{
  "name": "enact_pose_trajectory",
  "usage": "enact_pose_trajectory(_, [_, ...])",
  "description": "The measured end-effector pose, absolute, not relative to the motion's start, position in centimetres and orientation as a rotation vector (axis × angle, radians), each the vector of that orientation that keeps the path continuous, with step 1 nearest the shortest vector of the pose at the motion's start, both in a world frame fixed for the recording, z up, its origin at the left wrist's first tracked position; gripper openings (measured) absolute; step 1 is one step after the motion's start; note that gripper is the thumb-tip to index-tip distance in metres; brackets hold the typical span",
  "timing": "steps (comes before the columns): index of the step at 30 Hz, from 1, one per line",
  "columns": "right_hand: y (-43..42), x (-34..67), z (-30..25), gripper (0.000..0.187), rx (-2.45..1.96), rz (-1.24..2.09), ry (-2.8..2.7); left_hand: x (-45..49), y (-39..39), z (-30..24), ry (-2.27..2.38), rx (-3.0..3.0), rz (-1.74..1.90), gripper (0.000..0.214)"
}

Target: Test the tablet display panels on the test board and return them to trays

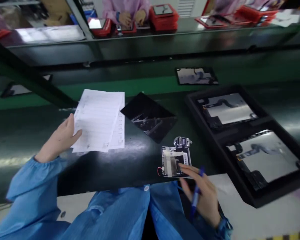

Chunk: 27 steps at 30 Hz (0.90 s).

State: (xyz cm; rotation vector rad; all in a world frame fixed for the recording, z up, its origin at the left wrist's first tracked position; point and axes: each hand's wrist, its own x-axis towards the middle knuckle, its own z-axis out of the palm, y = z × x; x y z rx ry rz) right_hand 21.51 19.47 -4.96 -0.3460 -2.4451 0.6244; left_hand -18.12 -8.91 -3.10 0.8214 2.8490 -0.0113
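My left hand [60,138] is at the left edge of some printed white sheets [97,120], its thumb and fingers apart, the thumb over the paper's margin. A blue pen [196,193] sits between the fingers of my right hand [202,191]. The right fingertips reach over the lower right of a small circuit board [171,163] with white tape strips and a red wire at its left side. A small clear-cased part [182,142] lies against the board's top edge. Between the sheets and the board, farther back, is a glossy black panel [151,116], set at an angle.
On the right, a black foam tray [215,136] holds two tablet screens with flex cables. Another screen [197,76] lies on the green strip behind it. A dark green post [32,73] slants at left. Across the bench, co-workers' hands [131,19] work beside stacked red trays [163,20].
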Motion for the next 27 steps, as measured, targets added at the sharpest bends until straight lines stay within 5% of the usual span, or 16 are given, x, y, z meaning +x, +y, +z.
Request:
enact_pose_trajectory(6, [16.9,13.3,-4.6,0.030,0.102,0.821,-2.814,-18.7,-13.4,-6.5,3.079,0.422,0.357,0.095])
enact_pose_trajectory(18, [18.1,10.3,-2.2,0.029,0.231,0.783,-2.979,-20.2,-14.4,-7.5,2.905,0.264,0.809,0.052])
enact_pose_trajectory(23, [19.2,9.6,-0.3,0.027,0.200,0.736,-2.960,-17.6,-14.8,-5.2,3.037,0.311,1.326,0.018])
enact_pose_trajectory(27, [19.7,8.4,0.9,0.027,0.130,0.746,-2.904,-15.0,-16.4,-1.2,3.138,0.251,1.801,0.030])
